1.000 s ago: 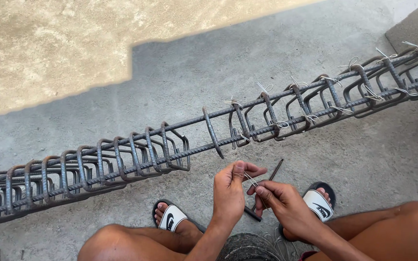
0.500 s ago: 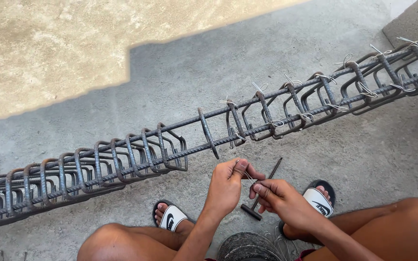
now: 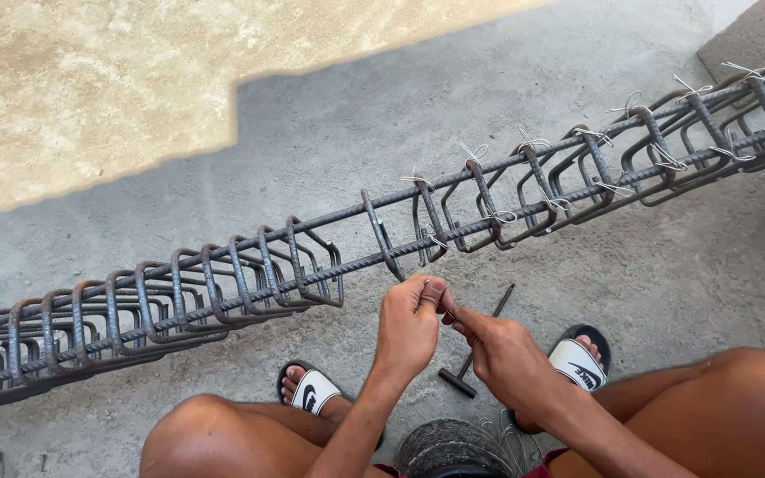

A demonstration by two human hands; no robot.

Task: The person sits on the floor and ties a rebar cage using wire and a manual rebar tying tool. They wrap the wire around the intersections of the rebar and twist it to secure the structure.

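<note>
A: What's w/ the hands?
B: Left hand [image 3: 409, 323] & right hand [image 3: 499, 354] are together, fingertips pinched at one spot just under the rebar cage [image 3: 382, 243]. Whatever they pinch is too small to tell.
A: Tool?
B: T-shaped hook tool [image 3: 475, 345] on the concrete floor [image 3: 648, 292], partly behind right hand.
A: Cage whole?
B: No, both ends cut off by the frame. Wire ties [image 3: 533, 143] at right.

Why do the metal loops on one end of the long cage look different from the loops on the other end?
The loops on the right have thin pale wire ties twisted on them; the loops on the left show none. The right loops stand spread apart; the left loops are bunched close together. Both are bent dark steel, strung on the same long bars.
</note>
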